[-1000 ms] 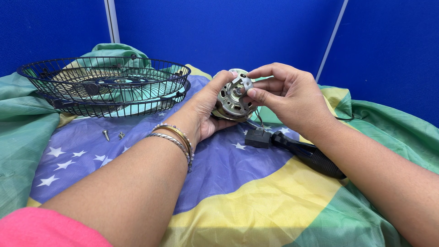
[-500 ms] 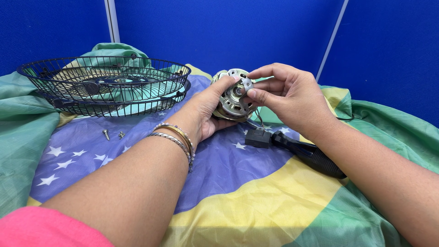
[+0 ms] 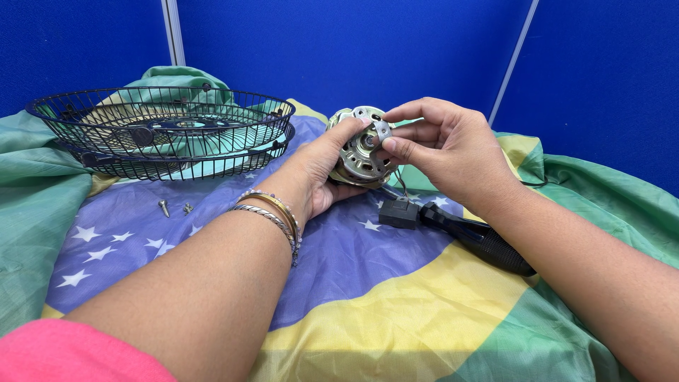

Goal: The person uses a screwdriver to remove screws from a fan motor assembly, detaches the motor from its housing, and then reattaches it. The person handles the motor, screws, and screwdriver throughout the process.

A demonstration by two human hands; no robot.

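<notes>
My left hand (image 3: 320, 170) cups a round metal fan motor (image 3: 358, 150) from below and the left, holding it a little above the cloth. My right hand (image 3: 445, 152) pinches the motor's front plate near its centre shaft with thumb and fingertips. Thin wires run down from the motor to a small black box (image 3: 398, 213) lying on the cloth. Bracelets sit on my left wrist.
A black wire fan guard (image 3: 163, 131) with a pale green blade inside stands at the back left. Two small screws (image 3: 175, 208) lie on the blue, yellow and green cloth (image 3: 368, 311). A black handle-like part (image 3: 481, 240) lies under my right wrist. Blue partition walls close the back.
My right fingertips have shifted slightly on the motor's front. The motor and my left hand stay almost in place.
</notes>
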